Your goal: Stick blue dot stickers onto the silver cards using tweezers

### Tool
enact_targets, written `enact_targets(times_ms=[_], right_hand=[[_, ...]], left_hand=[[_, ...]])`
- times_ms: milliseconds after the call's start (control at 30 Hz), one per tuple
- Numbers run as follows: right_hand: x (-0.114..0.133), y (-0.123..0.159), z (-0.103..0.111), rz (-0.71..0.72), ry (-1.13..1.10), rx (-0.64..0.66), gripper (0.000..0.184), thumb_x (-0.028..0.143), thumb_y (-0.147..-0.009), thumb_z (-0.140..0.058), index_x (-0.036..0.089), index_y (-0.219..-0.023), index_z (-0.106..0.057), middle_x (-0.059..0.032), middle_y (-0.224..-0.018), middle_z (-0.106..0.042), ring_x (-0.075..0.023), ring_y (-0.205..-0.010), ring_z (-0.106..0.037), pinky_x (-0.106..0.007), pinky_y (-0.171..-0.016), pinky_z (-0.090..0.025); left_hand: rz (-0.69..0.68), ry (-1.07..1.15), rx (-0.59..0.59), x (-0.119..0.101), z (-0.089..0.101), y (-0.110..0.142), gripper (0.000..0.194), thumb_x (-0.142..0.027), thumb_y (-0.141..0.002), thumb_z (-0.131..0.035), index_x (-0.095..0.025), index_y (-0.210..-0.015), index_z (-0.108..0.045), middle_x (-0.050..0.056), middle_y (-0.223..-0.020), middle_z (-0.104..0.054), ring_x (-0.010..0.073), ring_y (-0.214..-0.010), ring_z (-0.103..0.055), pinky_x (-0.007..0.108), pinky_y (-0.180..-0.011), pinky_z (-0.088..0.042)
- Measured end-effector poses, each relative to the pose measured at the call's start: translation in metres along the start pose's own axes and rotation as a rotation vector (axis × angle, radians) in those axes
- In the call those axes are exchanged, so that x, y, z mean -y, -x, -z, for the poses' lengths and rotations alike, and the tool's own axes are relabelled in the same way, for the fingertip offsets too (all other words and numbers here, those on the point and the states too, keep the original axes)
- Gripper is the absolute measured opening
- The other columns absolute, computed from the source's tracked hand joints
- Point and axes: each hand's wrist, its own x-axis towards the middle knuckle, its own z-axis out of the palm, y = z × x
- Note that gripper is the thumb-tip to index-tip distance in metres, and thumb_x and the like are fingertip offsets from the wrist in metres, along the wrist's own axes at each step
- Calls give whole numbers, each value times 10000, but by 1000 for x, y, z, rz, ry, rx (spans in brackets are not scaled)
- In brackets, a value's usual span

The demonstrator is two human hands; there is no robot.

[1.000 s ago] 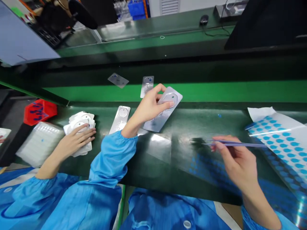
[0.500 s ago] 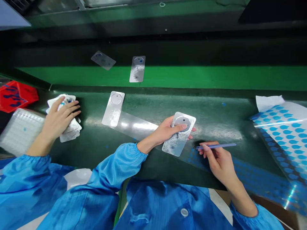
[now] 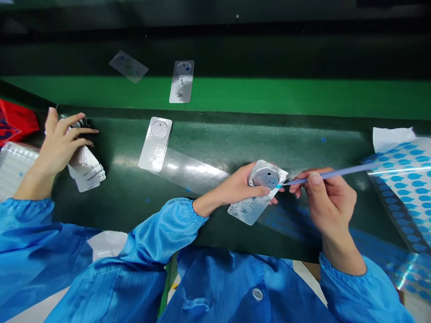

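Observation:
My left hand [image 3: 240,185] grips a silvery phone back panel [image 3: 251,211], thumb on its face below the round camera area. In my right hand [image 3: 330,197] is a pair of purple tweezers [image 3: 343,171], pinched between thumb and fingers. Their tips touch or hover just over the panel's right edge beside the camera circle. A small light-blue sticker [image 3: 279,186] shows at the tips; whether it is stuck to the panel I cannot tell. Left of my hand lies another silvery panel [image 3: 155,146], seemingly stacked on at least one more.
A co-worker's hand [image 3: 60,141] rests over a fanned pile of panels [image 3: 87,168]. Two panels lie farther back, one silvery [image 3: 182,83], one dim [image 3: 129,66]. At right is a sheet of blue drop-shaped stickers [image 3: 404,177]. A clear film strip [image 3: 198,168] crosses the green bench.
My right hand has raised the tweezers and brought their tips to the panel's edge, with a blue sticker there. My left thumb has slid lower. The co-worker's hand has lifted somewhat. The view has shifted.

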Motion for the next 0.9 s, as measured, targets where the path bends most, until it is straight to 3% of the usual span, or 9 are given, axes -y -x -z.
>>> enact_targets(times_ms=[133,467,600,733,900], right_hand=[[2,-19,-8,-42,68,79,349,541,-1130,-778,231,-974,-823,-14,-728,-783,-153,-591,-714,-276,-544,-591],[2,-23,-12,-94,58,74,395,601,-1079,-834,227,-950,-842,-10,-685,-751,-141,-583,-684,-263,-523,-555],[4,-23,-13,-90,75,65,412,618,-1065,-845,228,-932,-839,-2,-675,-736,-137,-571,-674,-267,-524,-561],[5,-24,-14,-75,108,65,424,637,-1066,-833,237,-927,-834,2,-672,-726,-140,-568,-671,-276,-522,-566],[4,-23,-14,-79,137,58,427,657,-1062,-829,249,-935,-839,-2,-687,-730,-153,-583,-675,-296,-530,-577]], left_hand=[[-40,14,92,7,5,-2,643,-278,-820,-1039,-197,-1374,-723,102,-1152,-864,253,-882,-875,403,-862,-726],[-62,0,97,8,5,-3,621,-270,-838,-999,-201,-1394,-731,87,-1146,-855,234,-874,-856,435,-910,-716],[-7,-42,56,4,3,-4,661,-233,-798,-999,-191,-1412,-757,97,-1135,-878,254,-921,-869,431,-941,-711],[-17,-66,-26,3,-1,-2,492,-281,-868,-924,-256,-1346,-811,14,-1093,-883,277,-1060,-876,420,-961,-709],[-37,-59,4,2,-1,-1,628,-262,-784,-1016,-179,-1360,-781,122,-1120,-877,300,-910,-876,486,-894,-735]])
